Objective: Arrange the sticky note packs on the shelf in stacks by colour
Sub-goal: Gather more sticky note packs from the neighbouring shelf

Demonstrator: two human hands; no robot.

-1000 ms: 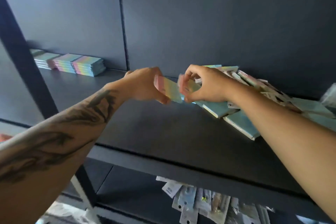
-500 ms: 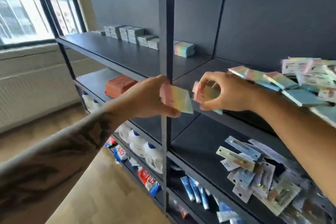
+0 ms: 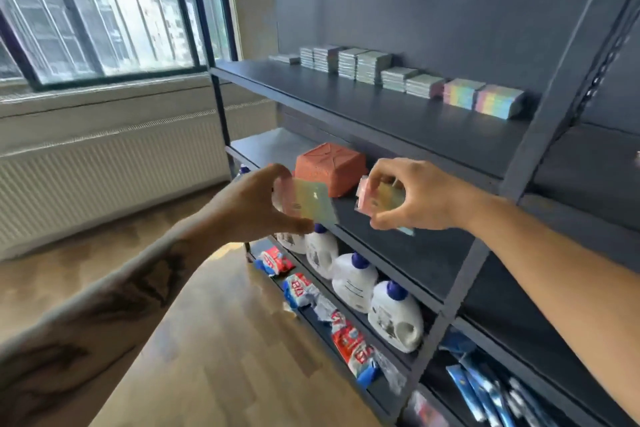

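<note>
My left hand point(image 3: 258, 206) grips a pastel rainbow sticky note pack point(image 3: 313, 202) by its pink end, in front of the dark shelf unit. My right hand point(image 3: 414, 199) pinches a second rainbow sticky note pack point(image 3: 379, 199) a short gap to the right; both packs are held in the air below the upper shelf point(image 3: 398, 121). On that shelf, along the back wall, stands a row of several sticky note stacks point(image 3: 363, 64), pale ones to the left. Two rainbow stacks point(image 3: 483, 99) end the row on the right, next to the upright post.
An orange box point(image 3: 329, 163) sits on the shelf below, just behind my hands. White detergent bottles point(image 3: 353, 279) and red-blue packets point(image 3: 349, 340) fill the lower shelves. A grey upright post point(image 3: 550, 107) divides the bays. Windows, a radiator point(image 3: 104, 177) and wooden floor lie to the left.
The view has swung left, away from the loose heap of packs, which is now out of sight. Both hands kept their packs and moved left with it, towards the bay with the sorted stacks.
</note>
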